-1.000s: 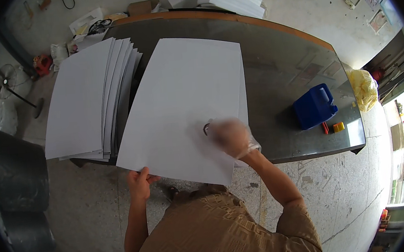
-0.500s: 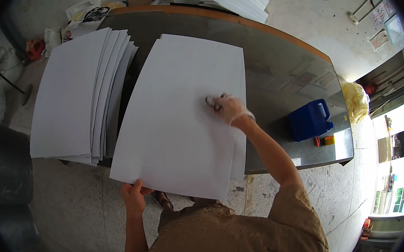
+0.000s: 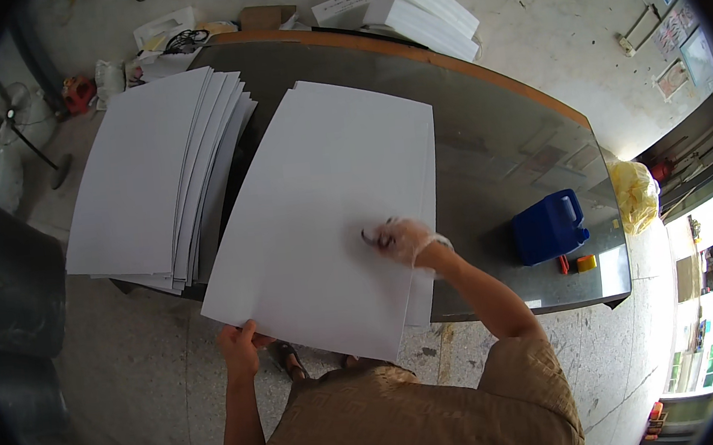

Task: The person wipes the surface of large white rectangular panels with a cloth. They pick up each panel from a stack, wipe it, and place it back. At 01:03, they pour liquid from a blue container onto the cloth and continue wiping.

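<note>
A large white sheet (image 3: 311,201) lies on the dark table, with the edge of another sheet (image 3: 422,295) showing under its right side. My left hand (image 3: 242,347) is closed on the near left edge of the top sheet, thumb above. My right hand (image 3: 405,241), in a thin whitish glove, rests on the right part of that sheet. Its fingers are closed around a small dark thing whose kind I cannot make out; motion blurs it. Left of the sheet is a fanned stack of similar white sheets (image 3: 134,184).
On the table's (image 3: 488,158) right end stand a blue jerrycan (image 3: 546,228), a small red item (image 3: 563,264) and a yellow one (image 3: 586,263). White foam blocks (image 3: 422,14) lie beyond the far edge. A yellow bag (image 3: 634,196) is past the right end, a fan (image 3: 20,117) at left.
My right hand has slid across the sheet toward me. My left hand keeps its hold on the near edge. The whole view has shifted slightly.
</note>
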Tool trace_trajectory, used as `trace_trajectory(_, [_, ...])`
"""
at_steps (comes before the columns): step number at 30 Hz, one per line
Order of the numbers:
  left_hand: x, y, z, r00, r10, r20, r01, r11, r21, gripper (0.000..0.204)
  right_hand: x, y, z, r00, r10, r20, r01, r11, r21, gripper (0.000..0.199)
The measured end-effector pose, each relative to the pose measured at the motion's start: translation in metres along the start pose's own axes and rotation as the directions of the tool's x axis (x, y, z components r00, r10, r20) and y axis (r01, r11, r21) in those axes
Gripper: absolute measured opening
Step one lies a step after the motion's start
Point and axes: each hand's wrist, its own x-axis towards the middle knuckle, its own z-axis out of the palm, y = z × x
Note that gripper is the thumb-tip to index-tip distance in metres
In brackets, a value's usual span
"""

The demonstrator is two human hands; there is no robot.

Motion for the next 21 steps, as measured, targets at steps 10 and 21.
trace_trajectory(10, [-0.001,0.004,0.002,0.997,0.025,0.077,-0.025,1.0,-0.004,0.026,0.042,0.007,-0.037,0.794,0.367,-0.485,-0.467,0.878,-0.1,0.079])
trace_trajectory(21, [0.005,-0.003,-0.002,0.995,-0.015,0.1,0.016,1.0,-0.012,0.025,0.09,0.056,-0.003,0.779,0.195,-0.596,-0.326,0.938,-0.12,0.048])
